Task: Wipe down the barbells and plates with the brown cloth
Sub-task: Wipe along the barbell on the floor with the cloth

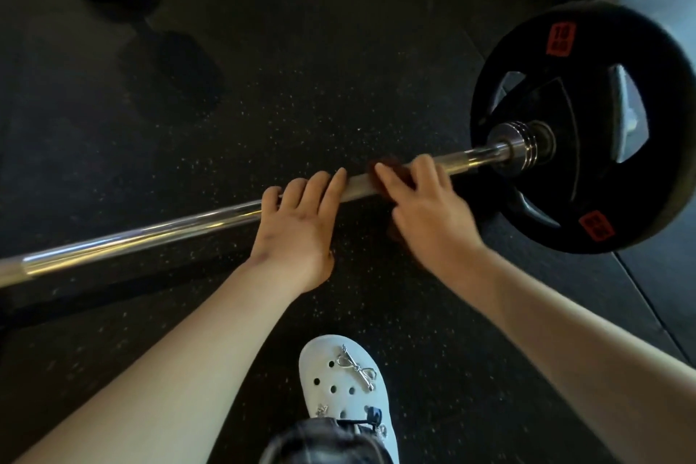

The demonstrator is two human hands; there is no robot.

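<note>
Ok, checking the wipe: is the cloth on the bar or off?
On: the brown cloth is held against the bar under the right hand.

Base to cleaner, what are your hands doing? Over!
Left hand resting on barbell. Right hand gripping brown cloth on it, near plate. Nothing blocking.

Dim light around me, glare streaks on the steel bar, my right hand motion-blurred, edges bent, far corners soft.
</note>
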